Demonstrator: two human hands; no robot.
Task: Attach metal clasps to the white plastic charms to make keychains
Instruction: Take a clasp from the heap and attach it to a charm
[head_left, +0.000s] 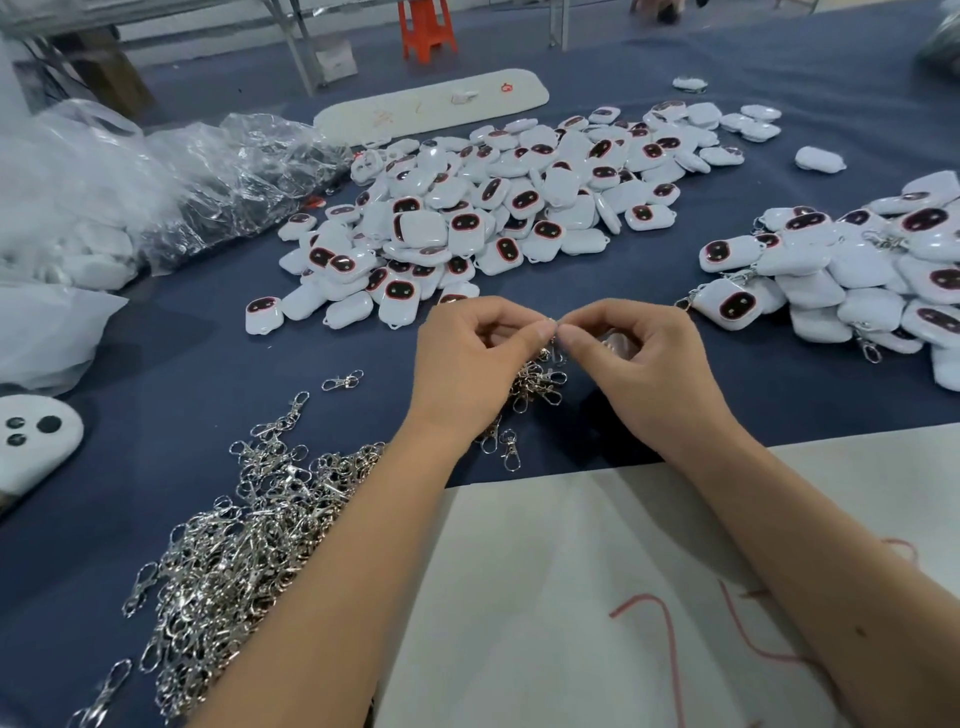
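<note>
far left of the worktop (171, 332): crumpled clear plastic bags (156, 176), and a white device (31, 441) with dark round spots at the edge. near left, under the forearm: a big loose heap of metal clasps (234, 561), a few strays lying apart from it.

centre back: pile of white charms (493, 208) with dark oval faces; we see no metal on these, so we take them as not yet done.

centre front: our left hand (467, 364) and right hand (649, 369) meet fingertip to fingertip just above a small clump of clasps (540, 379). both hands are curled, thumb against forefinger, pinching something tiny and shiny between them, most likely one clasp (551, 323) or its ring. we cannot tell whether a charm is tucked in the right palm; something pale shows there, too hidden to name.

right: a second pile of charms (857, 280), several with clasps already hanging from them. we judge this the finished stack.

step in hand, as we read it: opening or lining up the clasp's ring, ready to thread it. the next move calls for a steady pinch, the ring gap held open, and the charm's small loop fed through without the clasp slipping into the clump below.

near right: pale cloth (597, 597) with red thread lines.
</note>
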